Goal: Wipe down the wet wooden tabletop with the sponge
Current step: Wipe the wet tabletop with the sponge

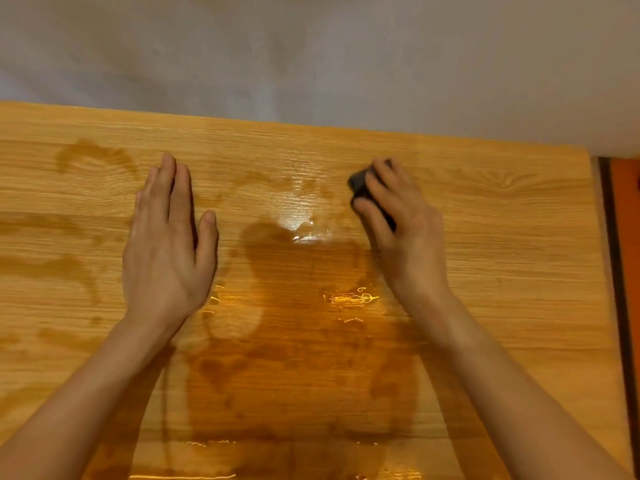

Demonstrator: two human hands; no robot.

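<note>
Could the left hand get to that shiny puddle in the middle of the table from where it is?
Probably yes. The left hand lies flat on the tabletop, and only bare wood shows between it and the puddle. The right hand with the sponge is on the far side.

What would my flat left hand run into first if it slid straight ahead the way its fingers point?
Nothing on the wet wooden tabletop: ahead of the left hand lies bare wood, then probably the pale grey wall.

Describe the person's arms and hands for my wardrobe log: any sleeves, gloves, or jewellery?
Both forearms are bare as far as the picture shows, with no sleeves in view. The left hand and right hand wear no gloves; no rings, watch or bracelet are visible.
</note>
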